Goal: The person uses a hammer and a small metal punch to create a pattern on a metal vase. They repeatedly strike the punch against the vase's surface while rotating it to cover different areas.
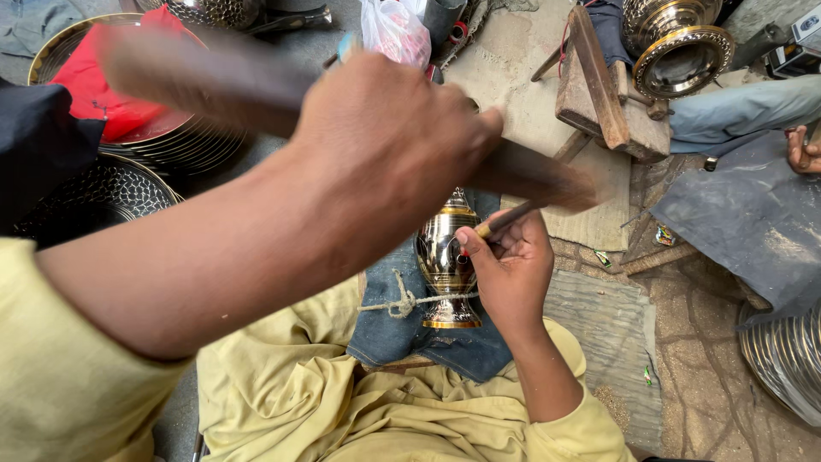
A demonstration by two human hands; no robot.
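Brass vase under chisel, both hands gripping tools.

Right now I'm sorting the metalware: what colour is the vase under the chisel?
Shiny silver with gold bands, the vase; head view.

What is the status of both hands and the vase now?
Left hand grips blurred wooden mallet. Right hand holds chisel against brass vase. Nothing between.

The wooden mallet in my left hand is smeared by motion blur, and I can't make out its head. That hand hides the brass vase's top; right of the vase, the frame edge cuts off a ribbed metal vessel.
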